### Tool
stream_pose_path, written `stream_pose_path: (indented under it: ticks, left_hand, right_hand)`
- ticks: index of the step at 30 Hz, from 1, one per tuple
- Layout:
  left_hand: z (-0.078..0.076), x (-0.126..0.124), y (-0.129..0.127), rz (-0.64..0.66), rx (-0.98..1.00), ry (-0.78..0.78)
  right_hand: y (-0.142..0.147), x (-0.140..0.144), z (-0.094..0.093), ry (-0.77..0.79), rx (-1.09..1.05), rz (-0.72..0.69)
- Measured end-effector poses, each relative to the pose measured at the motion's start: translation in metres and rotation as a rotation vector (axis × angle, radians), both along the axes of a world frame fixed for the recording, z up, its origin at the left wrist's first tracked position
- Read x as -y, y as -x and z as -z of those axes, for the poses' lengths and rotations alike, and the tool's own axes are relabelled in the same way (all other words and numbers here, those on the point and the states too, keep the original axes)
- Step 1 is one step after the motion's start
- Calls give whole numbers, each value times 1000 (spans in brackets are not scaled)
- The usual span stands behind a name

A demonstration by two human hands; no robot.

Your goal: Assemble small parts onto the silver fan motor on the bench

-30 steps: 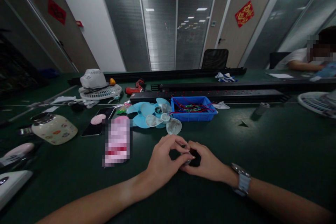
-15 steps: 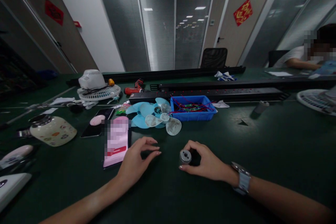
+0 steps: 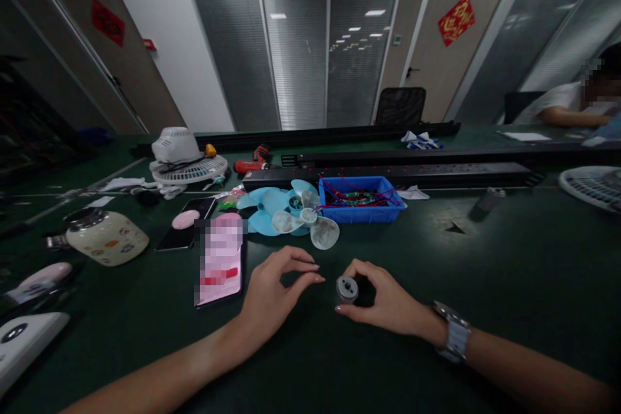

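- Our right hand (image 3: pixel 385 301) grasps a grey metal cylinder (image 3: pixel 347 287) between thumb and fingers, its holed end face turned up; whether its base meets the green table (image 3: pixel 427 349) we cannot tell.
- Our left hand (image 3: pixel 274 284) grips nothing: its fingers curl loosely, thumb and fingertips parted, near the cylinder but not touching it.
- To work this well, we judge, we should pinch the cylinder low on its side, leaving the end face and its centre hole free for the other hand's fingertips.
- We would also do well to brace the right wrist on the table, so that the cylinder does not tip or twist under a touch.
- Beyond our hands stands a blue bin (image 3: pixel 363 213), open at the top, holding a tangle of red wires (image 3: pixel 342 196) and what look like green circuit boards; some wires hang over its rim.
- Fan blades (image 3: pixel 324 233), pale and light blue, lie at the bin's left side.
- The cream flask (image 3: pixel 110 239) lies at far left; we cannot see what is inside.
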State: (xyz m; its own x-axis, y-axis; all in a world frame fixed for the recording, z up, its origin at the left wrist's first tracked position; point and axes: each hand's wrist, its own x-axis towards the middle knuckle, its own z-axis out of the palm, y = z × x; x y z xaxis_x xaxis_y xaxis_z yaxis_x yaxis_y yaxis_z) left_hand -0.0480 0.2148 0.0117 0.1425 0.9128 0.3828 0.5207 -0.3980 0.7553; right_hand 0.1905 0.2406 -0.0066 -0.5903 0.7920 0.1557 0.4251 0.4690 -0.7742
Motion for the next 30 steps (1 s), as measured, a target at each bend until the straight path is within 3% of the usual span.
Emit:
stream_pose_path:
  ticks: [4, 8, 20, 30]
  left_hand:
    - [-19, 1, -38, 151, 165, 2]
    - [-20, 1, -56, 215, 89, 21]
    - [-23, 1, -48, 229, 74, 119]
    - [-27, 1, -42, 335, -31, 165]
  right_hand:
    - [0, -1, 7, -55, -6, 16]
    - [0, -2, 13, -82, -18, 19]
    - [1, -2, 6, -80, -28, -6]
    - [0, -2, 11, -86, -64, -16]
